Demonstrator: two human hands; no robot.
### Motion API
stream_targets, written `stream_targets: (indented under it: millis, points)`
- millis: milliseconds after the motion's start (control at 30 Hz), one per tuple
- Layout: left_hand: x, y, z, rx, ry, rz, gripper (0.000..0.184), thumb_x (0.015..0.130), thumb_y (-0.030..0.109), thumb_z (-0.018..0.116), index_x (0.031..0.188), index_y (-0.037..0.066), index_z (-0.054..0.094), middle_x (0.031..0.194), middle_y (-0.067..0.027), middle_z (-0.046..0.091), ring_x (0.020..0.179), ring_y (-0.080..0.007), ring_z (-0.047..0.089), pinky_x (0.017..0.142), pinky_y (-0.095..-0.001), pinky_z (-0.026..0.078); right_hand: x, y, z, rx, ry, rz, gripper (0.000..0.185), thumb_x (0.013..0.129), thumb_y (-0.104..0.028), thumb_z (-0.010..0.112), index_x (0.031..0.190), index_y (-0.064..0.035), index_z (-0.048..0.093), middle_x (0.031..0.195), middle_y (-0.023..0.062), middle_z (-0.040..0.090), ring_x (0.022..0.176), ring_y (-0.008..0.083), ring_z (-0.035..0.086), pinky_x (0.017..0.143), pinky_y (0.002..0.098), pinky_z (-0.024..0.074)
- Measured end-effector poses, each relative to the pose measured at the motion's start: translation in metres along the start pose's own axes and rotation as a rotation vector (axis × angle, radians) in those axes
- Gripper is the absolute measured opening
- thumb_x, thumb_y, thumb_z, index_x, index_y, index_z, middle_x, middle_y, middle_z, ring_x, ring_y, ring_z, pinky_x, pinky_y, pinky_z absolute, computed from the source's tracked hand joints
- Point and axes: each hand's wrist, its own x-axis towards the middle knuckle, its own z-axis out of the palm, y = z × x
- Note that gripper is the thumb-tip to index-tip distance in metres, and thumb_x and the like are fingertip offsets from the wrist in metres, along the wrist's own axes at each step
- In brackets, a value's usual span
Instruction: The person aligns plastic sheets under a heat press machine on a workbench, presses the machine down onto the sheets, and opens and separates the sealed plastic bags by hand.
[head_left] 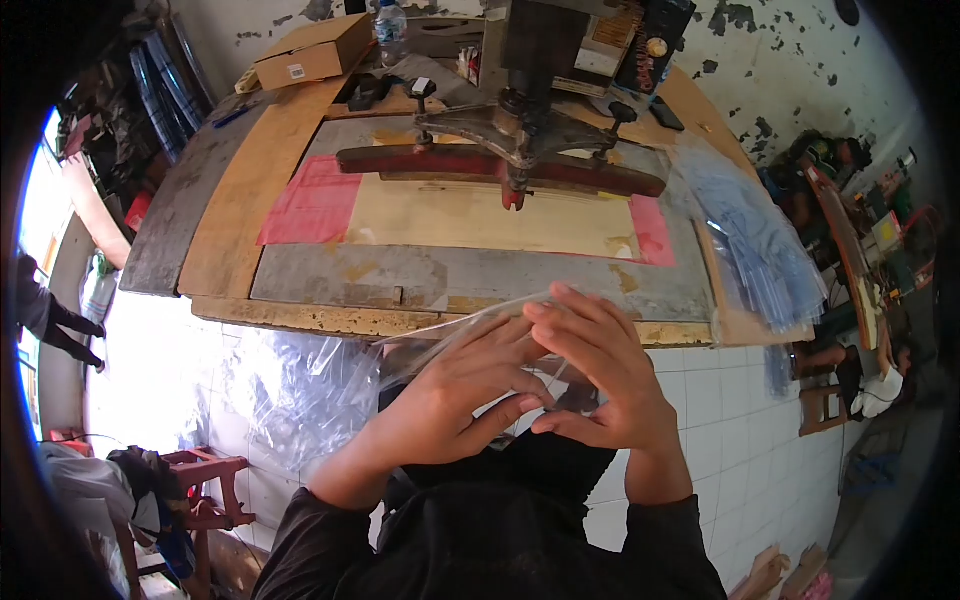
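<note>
A thin clear plastic sheet (455, 328) is held just off the front edge of the worktable, above my lap. My left hand (465, 395) is closed on it, thumb and fingers bent around the film. Facing it, my right hand (605, 375) has curved fingers over the sheet's other end, with its thumb below. The film is see-through, so its full outline is hard to make out. Beyond my hands stands a press with a long red-brown bar (400, 160), over a cream-coloured pad (480, 215) with pink ends.
Stacked clear plastic pieces (765, 245) lie at the table's right side. More plastic (300, 390) hangs or lies below the left front edge. A cardboard box (313, 52), a water bottle (391, 35) and a phone (666, 114) sit at the back. Other people are at both sides.
</note>
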Motion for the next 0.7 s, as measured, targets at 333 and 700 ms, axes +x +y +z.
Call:
stream_targets:
  millis: [333, 700]
  points:
    - [0.005, -0.013, 0.022, 0.107, 0.294, 0.112, 0.024, 0.086, 0.003, 0.084, 0.107, 0.005, 0.074, 0.093, -0.0081, 0.079, 0.079, -0.0262, 0.078, 0.069, -0.0367, 0.062, 0.001, -0.007, 0.001, 0.014, 0.077, 0.045, 0.062, 0.082, -0.039, 0.088, 0.131, -0.0049, 0.070, 0.131, 0.0089, 0.070, 0.123, 0.0278, 0.066, 0.101, 0.0410, 0.0472]
    - [0.009, -0.008, 0.033, 0.201, 0.428, 0.121, 0.026, 0.086, -0.001, 0.080, 0.110, 0.004, 0.072, 0.091, -0.0098, 0.077, 0.072, -0.0255, 0.075, 0.061, -0.0347, 0.057, 0.000, -0.010, 0.000, 0.232, 0.169, 0.214, 0.044, 0.081, -0.020, 0.091, 0.120, -0.0063, 0.075, 0.113, 0.0087, 0.077, 0.101, 0.0249, 0.071, 0.089, 0.0371, 0.0515]
